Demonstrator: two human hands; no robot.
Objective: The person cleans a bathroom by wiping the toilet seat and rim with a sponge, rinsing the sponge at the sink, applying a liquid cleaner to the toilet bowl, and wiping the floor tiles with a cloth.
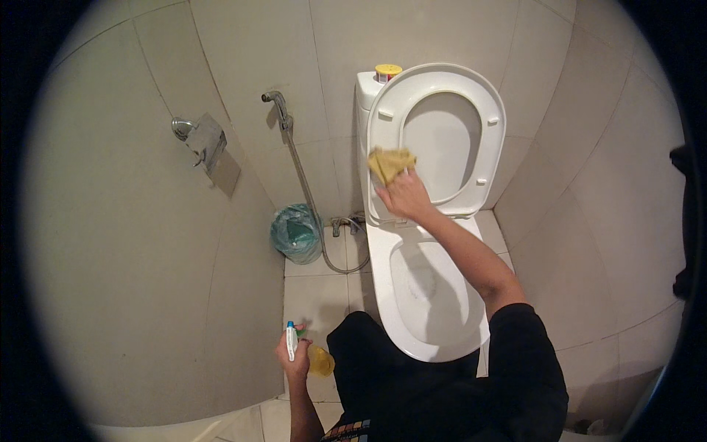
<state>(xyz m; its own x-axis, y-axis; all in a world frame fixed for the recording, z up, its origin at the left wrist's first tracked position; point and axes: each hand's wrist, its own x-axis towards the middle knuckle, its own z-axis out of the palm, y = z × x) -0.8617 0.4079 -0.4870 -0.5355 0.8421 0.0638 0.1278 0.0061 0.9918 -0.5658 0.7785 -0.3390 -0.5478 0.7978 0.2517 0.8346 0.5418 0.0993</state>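
Observation:
A yellow cloth (pixel 390 163) is gripped in my right hand (pixel 405 195) and pressed against the left side of the raised toilet seat (pixel 492 140). The seat and lid stand up against the tank, and the white toilet bowl (pixel 383 295) lies uncovered below my right forearm. Down at the lower left, my left hand (pixel 296 358) is wrapped round a spray bottle (pixel 321 361) with a white and blue trigger head and yellow liquid inside. Part of the bottle is hidden by that hand.
A bin with a green-blue liner (pixel 296 234) stands left of the toilet. Above it a bidet sprayer (pixel 278 110) hangs on the wall, its hose (pixel 308 193) looping to the floor valve. A paper holder (pixel 206 140) is on the left wall. A yellow-lidded container (pixel 387 72) sits on the tank.

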